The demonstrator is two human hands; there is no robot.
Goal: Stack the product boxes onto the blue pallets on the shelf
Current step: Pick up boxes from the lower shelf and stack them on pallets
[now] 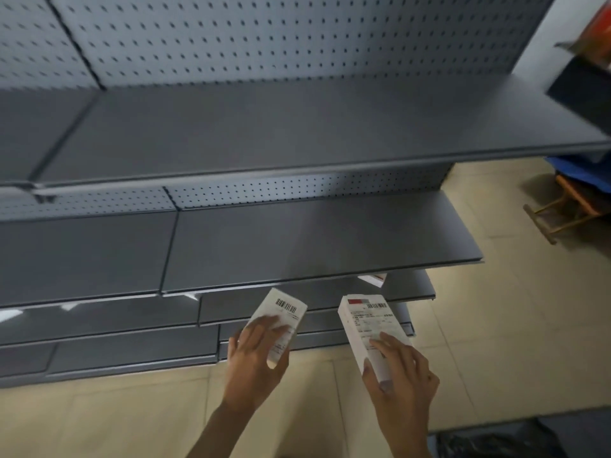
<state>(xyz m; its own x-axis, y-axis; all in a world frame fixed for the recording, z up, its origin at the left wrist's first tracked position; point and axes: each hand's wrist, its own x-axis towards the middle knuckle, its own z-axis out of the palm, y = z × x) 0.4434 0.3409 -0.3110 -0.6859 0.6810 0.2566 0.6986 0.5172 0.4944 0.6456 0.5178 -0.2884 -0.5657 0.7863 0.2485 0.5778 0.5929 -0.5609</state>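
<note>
Shelving [297, 133] of grey metal fills most of our view. It has two bays side by side and at least four tiers stepping toward us, and the two widest tiers are bare. We see no blue pallet on any tier. The one blue thing [585, 171] lies far right, off the unit, above a wooden stool [562, 213], and it is too blurred for us to name. We judge the stacking as hardly started, with nearly all of it left.

We count three white product boxes. The third box [373, 279] pokes out from a lower tier on the right, and the other two are in our hands, near the low tiers and touching none of them. Three white slivers [71, 305] under the middle tier's lip on the left could be more boxes, but we cannot tell.

Our right hand [400, 375] grips the right box [370, 322] by its near end. Our left hand [254, 352] holds the left box [281, 319], fingers laid over its printed face.
</note>
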